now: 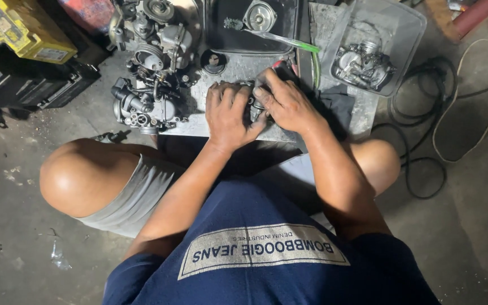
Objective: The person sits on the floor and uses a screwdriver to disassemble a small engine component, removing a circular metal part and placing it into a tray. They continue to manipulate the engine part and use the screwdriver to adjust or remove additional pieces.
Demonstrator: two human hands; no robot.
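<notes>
- Head view: grimy concrete floor [18, 186] of a workshop, low grey slab serving as bench [199, 127] in front of a seated person, bare knees either side.
- Left hand [228, 116] lies palm down on the bench, fingers curled over a small dark metal part [255, 107], clamping it from the left.
- Right hand [287, 101] wraps the same part from the right and top, fingers bent round it; both hands closed on it, thumbs meeting near its front.
- Part sits at the bench's near edge, mid-width, mostly hidden under the hands; looks like a carburettor body, can't confirm.
- Two more carburettors [145, 101] stand on the bench left of the hands, near but apart.
- Round black cap [214, 61] just behind the left hand.
- Black tray [255, 25] at the back with a round metal piece in it; green hose [297, 48] runs from it toward the right hand.
- Clear plastic tub [402, 34] at right rear holds another metal assembly.
- Black cable [419, 152] loops on the floor at right; yellow case [26, 28] top left.
- Step, judged: part is being held steady and worked by hand, pressing or twisting a piece on it.
- Next move likely needs a firm left-hand hold while right fingers turn; exact action hidden.
</notes>
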